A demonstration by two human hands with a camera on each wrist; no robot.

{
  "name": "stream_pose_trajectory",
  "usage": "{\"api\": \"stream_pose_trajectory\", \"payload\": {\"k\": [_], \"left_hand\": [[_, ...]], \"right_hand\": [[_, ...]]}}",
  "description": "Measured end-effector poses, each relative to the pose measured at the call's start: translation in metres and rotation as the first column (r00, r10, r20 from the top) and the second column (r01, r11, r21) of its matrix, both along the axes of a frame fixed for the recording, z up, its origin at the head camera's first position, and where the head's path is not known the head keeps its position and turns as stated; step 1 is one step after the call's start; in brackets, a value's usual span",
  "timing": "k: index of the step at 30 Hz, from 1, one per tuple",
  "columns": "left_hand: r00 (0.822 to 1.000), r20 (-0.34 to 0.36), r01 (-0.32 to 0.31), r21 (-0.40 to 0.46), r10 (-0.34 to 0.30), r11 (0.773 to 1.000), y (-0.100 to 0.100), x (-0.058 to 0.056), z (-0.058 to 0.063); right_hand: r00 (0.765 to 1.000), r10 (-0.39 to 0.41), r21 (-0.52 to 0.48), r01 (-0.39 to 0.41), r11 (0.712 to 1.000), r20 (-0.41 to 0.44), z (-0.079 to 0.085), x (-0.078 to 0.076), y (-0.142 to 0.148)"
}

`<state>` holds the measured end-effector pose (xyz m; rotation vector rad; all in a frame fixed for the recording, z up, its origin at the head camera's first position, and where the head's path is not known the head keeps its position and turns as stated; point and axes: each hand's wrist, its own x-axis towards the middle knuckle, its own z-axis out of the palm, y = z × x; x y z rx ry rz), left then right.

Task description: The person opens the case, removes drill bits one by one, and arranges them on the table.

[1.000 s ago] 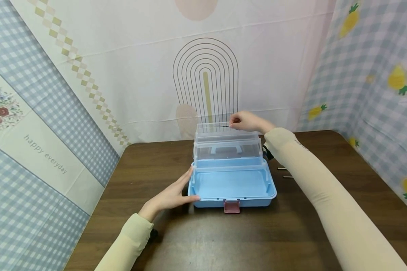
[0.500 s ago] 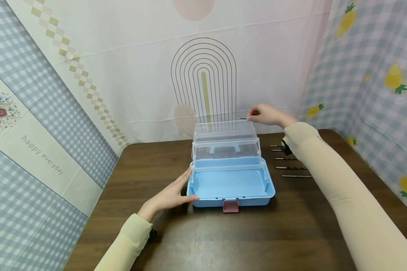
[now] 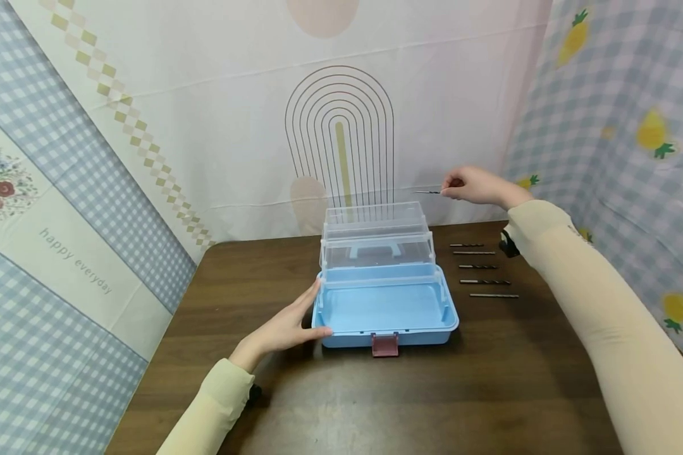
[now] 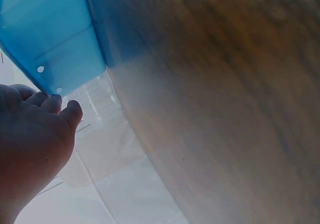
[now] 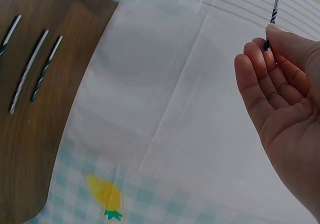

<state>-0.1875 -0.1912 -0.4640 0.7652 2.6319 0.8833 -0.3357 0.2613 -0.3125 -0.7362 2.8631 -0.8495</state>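
Observation:
My right hand (image 3: 478, 188) is raised beyond the table's back right part, pinching a small drill bit (image 3: 427, 192) between thumb and fingertips. In the right wrist view the same bit (image 5: 275, 9) shows a bright shank and a dark fluted end partly hidden by the fingers. A light-blue toolbox (image 3: 384, 306) stands with its clear lid (image 3: 375, 218) and trays raised at the back. Against its left side rests my left hand (image 3: 281, 328), fingers extended along the wall and thumb at the front corner. In the left wrist view, the fingertips (image 4: 72, 111) touch or nearly touch the blue box.
Several drill bits (image 3: 485, 282) lie in a column on the brown table (image 3: 375, 404), right of the toolbox. A dark pink latch (image 3: 385, 345) hangs at the box's front. Patterned cloth (image 3: 233, 126) hangs behind the table and along both sides.
My right hand has moved right, away from above the raised clear lid, with the drill bit still pinched. The bits on the table have come into full view. My left hand stays at the box.

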Motion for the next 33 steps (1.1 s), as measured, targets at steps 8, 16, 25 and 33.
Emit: {"api": "stream_pose_trajectory", "payload": {"k": [8, 16, 25, 33], "left_hand": [[1.0, 0.009, 0.003, -0.004, -0.003, 1.0, -0.001, 0.001, -0.002], [1.0, 0.004, -0.001, -0.005, 0.001, 1.0, -0.001, 0.0, -0.002], [1.0, 0.002, -0.001, 0.006, 0.001, 1.0, 0.0, 0.002, 0.001], [1.0, -0.003, 0.003, 0.006, -0.003, 1.0, 0.002, 0.003, 0.003]], "right_hand": [[1.0, -0.012, 0.009, 0.012, 1.0, -0.013, -0.005, 0.008, 0.019], [0.999, -0.03, 0.031, 0.031, 0.999, -0.027, -0.009, 0.021, 0.036], [0.999, -0.034, 0.063, 0.036, 0.997, -0.042, -0.004, 0.046, 0.048], [0.997, -0.024, 0.084, 0.03, 0.996, -0.075, -0.006, 0.071, 0.056]]}}
